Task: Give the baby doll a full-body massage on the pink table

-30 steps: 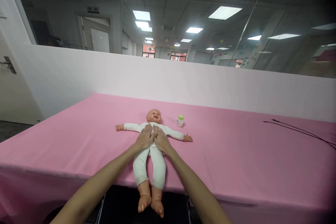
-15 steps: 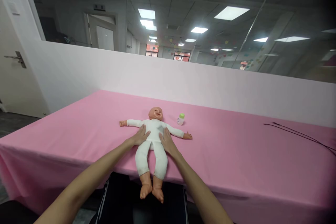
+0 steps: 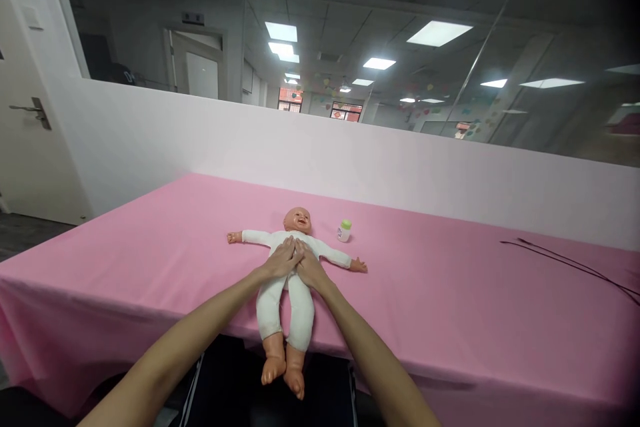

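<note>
A baby doll (image 3: pixel 301 312) with a white cloth body lies on its back, head away from me and arms spread. Its feet stick out past the near edge of the table. Flat on the doll's chest and belly rests my left hand (image 3: pixel 283 259), fingers stretched toward the head. My right hand (image 3: pixel 309 264) lies beside it on the same spot, also flat, and the two hands touch along their inner sides. A small bottle with a green cap (image 3: pixel 344 231) stands upright just beyond the doll's arm on the right.
Pink cloth covers the table (image 3: pixel 440 293). Thin black cables (image 3: pixel 575 263) lie at its right end. Behind it runs a low white wall (image 3: pixel 325 147) with a glass pane above. A door (image 3: pixel 37 140) is at the far left.
Both hands have slid inward from the doll's sides to the middle of its chest, where they now meet. The doll's legs have shifted slightly. The bottle stays in place.
</note>
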`<move>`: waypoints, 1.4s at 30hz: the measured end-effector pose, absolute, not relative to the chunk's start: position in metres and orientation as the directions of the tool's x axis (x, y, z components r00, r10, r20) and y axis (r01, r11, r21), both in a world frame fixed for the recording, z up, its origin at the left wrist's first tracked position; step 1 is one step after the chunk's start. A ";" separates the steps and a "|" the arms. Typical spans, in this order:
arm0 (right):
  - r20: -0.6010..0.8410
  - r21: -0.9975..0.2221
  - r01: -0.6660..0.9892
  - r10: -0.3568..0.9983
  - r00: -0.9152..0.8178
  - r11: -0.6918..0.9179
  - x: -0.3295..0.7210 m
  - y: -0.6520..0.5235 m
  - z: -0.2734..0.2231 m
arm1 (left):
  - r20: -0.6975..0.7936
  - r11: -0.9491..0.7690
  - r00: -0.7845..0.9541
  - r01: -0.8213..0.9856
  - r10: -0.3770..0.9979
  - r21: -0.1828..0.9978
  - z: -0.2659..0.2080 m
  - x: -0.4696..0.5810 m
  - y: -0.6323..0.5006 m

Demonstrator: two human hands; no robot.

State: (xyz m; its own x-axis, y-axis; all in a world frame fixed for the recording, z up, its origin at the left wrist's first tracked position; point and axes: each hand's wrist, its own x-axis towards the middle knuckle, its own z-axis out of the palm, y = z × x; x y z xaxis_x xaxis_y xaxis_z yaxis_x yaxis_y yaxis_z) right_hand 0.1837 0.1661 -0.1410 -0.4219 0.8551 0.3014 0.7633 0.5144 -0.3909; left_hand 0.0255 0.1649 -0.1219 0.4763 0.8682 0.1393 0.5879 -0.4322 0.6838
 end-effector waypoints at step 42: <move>0.225 -0.646 0.740 0.973 -0.050 0.187 0.203 0.146 -0.160 | 0.114 -0.313 0.337 0.625 0.935 0.715 -0.163 -0.010 0.181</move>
State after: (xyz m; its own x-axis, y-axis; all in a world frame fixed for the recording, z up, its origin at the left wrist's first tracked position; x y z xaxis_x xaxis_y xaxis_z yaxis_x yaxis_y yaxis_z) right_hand 0.2026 0.1461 -0.1603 -0.0502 0.9732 0.2246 0.7403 0.1872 -0.6457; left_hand -0.0097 0.1806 -0.1630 0.3369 0.9346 0.1143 0.6251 -0.3128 0.7151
